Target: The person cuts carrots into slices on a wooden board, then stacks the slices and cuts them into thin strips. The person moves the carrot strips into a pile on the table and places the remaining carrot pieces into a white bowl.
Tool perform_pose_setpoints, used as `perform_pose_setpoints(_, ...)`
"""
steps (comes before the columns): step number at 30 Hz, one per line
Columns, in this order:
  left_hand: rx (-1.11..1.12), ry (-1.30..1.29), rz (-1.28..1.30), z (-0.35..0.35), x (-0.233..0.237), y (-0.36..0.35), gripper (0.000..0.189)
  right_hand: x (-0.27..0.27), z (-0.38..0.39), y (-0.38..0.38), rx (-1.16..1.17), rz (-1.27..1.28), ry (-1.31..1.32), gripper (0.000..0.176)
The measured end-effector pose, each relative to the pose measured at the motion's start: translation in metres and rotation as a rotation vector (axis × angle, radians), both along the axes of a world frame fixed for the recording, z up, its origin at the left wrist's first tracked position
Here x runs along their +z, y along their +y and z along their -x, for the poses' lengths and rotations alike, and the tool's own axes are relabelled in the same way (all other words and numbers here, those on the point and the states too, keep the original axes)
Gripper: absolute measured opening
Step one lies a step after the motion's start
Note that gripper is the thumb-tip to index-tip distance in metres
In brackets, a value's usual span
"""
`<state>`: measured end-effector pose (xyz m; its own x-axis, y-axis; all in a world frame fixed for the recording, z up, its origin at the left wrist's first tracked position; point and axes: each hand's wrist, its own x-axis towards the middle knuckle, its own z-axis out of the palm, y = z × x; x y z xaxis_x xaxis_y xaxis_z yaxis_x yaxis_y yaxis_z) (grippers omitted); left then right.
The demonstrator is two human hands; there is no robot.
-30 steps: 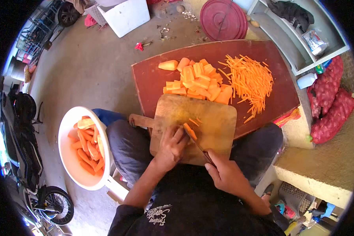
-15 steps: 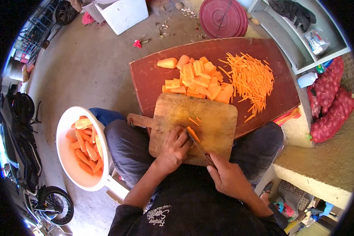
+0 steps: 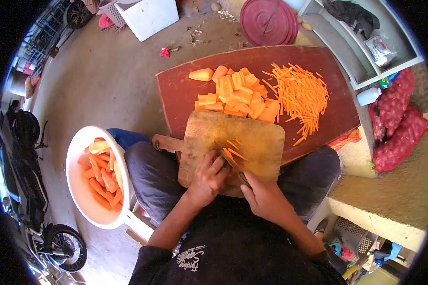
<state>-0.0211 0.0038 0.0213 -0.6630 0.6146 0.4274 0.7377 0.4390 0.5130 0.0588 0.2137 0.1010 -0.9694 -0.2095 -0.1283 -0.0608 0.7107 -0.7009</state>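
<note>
A wooden cutting board (image 3: 257, 137) with a handle lies across my lap and the edge of a red table (image 3: 176, 102). My right hand (image 3: 264, 197) is closed round the handle of a knife (image 3: 232, 162). The fingers of my left hand (image 3: 208, 175) are curled, pressing carrot pieces on the board beside the blade; the fingertips partly hide them. Thin carrot sticks (image 3: 237, 154) lie just right of the blade. Beyond the board, cut carrot chunks (image 3: 238, 95) are heaped on the table, with a pile of carrot shreds (image 3: 302, 97) to their right.
A white tub (image 3: 72, 190) of peeled carrots stands at my left. Motorbikes (image 3: 64, 247) are at the far left. Red net sacks (image 3: 402, 137), a white bottle (image 3: 368, 97) and a shelf (image 3: 342, 52) stand at the right. A dark red lid (image 3: 266, 23) lies beyond the table.
My right hand and the knife have moved slightly up and left. More cut carrot sticks now lie on the board beside the blade.
</note>
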Motion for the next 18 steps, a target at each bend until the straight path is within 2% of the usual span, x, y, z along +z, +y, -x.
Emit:
perform_pose_setpoints(3,0.054,0.1,0.114,-0.003,0.009,-0.002,0.038,-0.002,0.003,-0.002,0.005,-0.013,0.098,0.041)
perform_pose_setpoints(4,0.084,0.144,0.169,-0.003,0.012,-0.004,0.038,0.006,0.001,-0.001,-0.01,0.015,0.033,0.041)
perform_pose_setpoints(6,0.067,0.09,0.155,-0.003,0.009,-0.004,0.04,0.027,-0.008,0.004,-0.028,0.064,-0.113,0.039)
perform_pose_setpoints(9,0.056,0.07,0.097,-0.003,0.007,-0.003,0.045,-0.002,0.001,-0.003,-0.023,0.038,0.033,0.038)
perform_pose_setpoints(12,0.044,0.086,0.052,-0.001,0.005,-0.002,0.048,0.007,0.017,-0.003,0.009,0.04,-0.151,0.037)
perform_pose_setpoints(15,0.04,0.085,0.018,0.001,-0.001,-0.002,0.047,0.015,0.002,0.002,-0.001,0.068,0.009,0.036)
perform_pose_setpoints(18,0.056,0.05,-0.02,-0.003,0.003,0.0,0.046,-0.001,0.006,-0.004,-0.016,0.015,0.019,0.038)
